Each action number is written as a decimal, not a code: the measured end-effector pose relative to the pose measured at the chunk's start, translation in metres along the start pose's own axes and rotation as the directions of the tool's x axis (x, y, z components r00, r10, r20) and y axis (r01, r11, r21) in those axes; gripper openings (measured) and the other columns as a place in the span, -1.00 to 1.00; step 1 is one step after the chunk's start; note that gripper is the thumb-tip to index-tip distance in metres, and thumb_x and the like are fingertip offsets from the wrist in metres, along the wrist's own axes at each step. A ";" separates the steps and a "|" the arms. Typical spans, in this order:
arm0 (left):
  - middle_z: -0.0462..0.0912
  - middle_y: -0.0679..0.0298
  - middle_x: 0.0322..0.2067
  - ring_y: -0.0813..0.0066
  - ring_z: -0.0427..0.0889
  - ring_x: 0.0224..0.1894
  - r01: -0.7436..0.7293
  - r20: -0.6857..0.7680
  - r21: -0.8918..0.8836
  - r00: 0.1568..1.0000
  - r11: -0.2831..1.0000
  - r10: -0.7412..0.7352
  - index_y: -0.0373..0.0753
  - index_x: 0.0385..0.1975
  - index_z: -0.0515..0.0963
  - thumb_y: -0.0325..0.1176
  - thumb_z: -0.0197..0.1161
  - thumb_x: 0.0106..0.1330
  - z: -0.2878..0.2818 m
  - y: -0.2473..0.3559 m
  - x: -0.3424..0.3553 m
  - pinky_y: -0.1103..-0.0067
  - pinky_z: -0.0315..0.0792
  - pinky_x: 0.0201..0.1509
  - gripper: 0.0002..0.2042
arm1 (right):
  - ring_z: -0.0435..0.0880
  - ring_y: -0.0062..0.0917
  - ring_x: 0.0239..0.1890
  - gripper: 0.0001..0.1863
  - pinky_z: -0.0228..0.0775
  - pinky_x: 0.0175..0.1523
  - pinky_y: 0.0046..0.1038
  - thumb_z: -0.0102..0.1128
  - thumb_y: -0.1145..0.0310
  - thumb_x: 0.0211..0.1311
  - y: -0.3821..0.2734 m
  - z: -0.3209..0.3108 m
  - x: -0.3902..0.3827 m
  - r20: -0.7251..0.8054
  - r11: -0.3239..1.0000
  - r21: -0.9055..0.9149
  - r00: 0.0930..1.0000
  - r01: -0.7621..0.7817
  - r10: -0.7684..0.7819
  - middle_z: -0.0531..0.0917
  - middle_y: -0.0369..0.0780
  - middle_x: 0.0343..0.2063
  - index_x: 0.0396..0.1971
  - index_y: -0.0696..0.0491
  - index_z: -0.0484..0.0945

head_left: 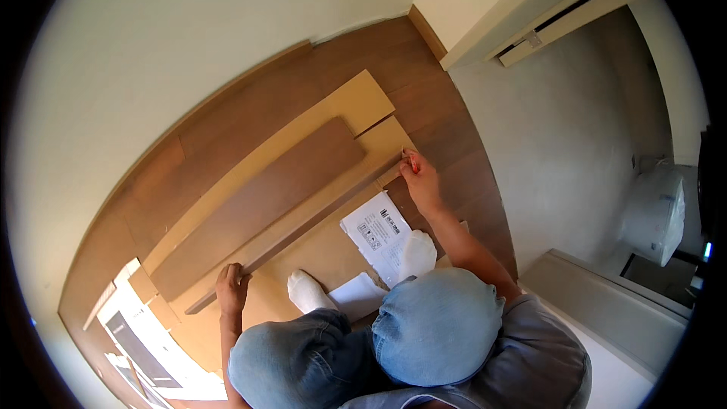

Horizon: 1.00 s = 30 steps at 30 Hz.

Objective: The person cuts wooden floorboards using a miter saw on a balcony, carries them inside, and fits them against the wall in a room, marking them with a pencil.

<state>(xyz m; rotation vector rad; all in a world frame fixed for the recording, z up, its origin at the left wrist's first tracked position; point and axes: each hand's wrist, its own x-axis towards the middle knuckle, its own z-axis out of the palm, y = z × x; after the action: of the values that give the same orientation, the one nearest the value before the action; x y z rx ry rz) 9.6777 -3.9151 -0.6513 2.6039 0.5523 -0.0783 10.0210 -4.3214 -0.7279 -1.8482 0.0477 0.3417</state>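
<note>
A long, narrow brown strip [303, 231] lies slantwise across flattened cardboard [362, 100], from lower left to upper right. Near its lower left end, my left hand [232, 289] is closed around it, with the fingers over its edge. At the opposite end, my right hand [419, 179] pinches a small red object [414, 163] with a thin pale tip; its kind is too small to make out. That tip is beside the strip's end. Beyond the strip, a wider dark brown board [265, 204] rests flat on the same cardboard.
A white printed cardboard piece [375, 229] lies by my socked feet [307, 291]. White printed packaging [151, 344] is on the floor at lower left. A pale wall [189, 38] borders the wood floor. At right are a doorway and a whitish cabinet [598, 310].
</note>
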 end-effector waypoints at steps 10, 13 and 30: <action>0.64 0.00 -0.24 -0.10 0.62 -0.14 -0.093 -0.107 0.121 0.989 0.988 0.106 -0.28 -0.14 0.54 -0.51 0.26 0.30 -0.057 0.050 0.142 0.21 0.48 -0.11 -0.83 | 0.66 -0.61 -0.22 -0.61 0.52 -0.06 -0.53 0.16 0.43 0.44 -0.022 0.001 0.020 0.011 0.987 -0.084 0.991 0.135 -0.135 0.68 -0.22 -0.27 0.20 0.21 0.49; 0.64 -0.01 -0.18 -0.12 0.59 -0.09 -0.072 -0.104 0.160 0.991 0.984 0.090 -0.23 -0.09 0.54 -0.48 0.25 0.31 -0.058 0.050 0.191 0.18 0.44 -0.06 -0.80 | 0.70 -0.53 -0.22 -0.64 0.55 -0.07 -0.49 0.18 0.42 0.41 -0.020 -0.012 -0.012 0.089 0.992 -0.055 0.990 0.117 -0.112 0.71 -0.18 -0.24 0.15 0.17 0.53; 0.63 -0.01 -0.18 -0.12 0.57 -0.05 -0.143 -0.072 0.172 0.985 0.975 0.157 -0.24 -0.11 0.49 -0.45 0.24 0.31 0.026 0.065 0.372 0.11 0.46 0.01 -0.81 | 0.78 -0.38 -0.18 -0.64 0.60 -0.05 -0.37 0.18 0.36 0.38 0.016 -0.128 -0.091 0.095 0.867 -0.461 0.962 -0.186 0.257 0.77 -0.10 -0.23 0.13 0.08 0.57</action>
<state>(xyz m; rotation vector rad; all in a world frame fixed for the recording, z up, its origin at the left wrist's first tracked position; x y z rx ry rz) 10.0458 -3.8423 -0.7011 2.8136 0.3906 0.0386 9.9570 -4.4599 -0.6860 -2.2755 0.0816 0.7056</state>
